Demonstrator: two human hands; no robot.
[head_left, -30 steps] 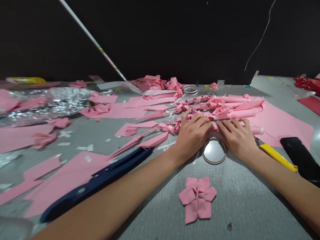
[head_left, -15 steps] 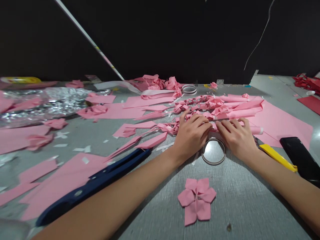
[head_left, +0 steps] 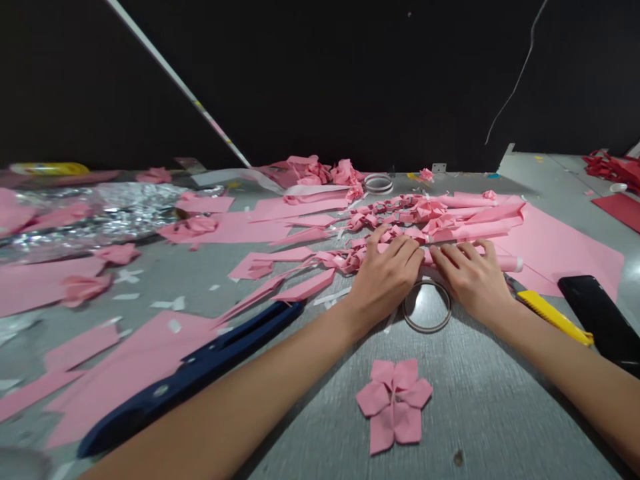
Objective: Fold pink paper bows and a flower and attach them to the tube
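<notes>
My left hand and my right hand lie side by side, fingers curled over a rolled pink paper tube. A white end of the tube sticks out past my right hand; the undersides of my fingers are hidden. Folded pink paper pieces fan out to the left of my left hand. Just below both hands lies a roll of tape on its side. Nearer to me, a folded pink paper flower rests flat on the grey table.
Navy-handled scissors lie under my left forearm. A yellow cutter and a black phone are at right. Pink sheets, paper chains, silver foil and another tape roll spread toward the black wall.
Both hands stay over the pink tube with almost no visible movement. The whole view has shifted slightly.
</notes>
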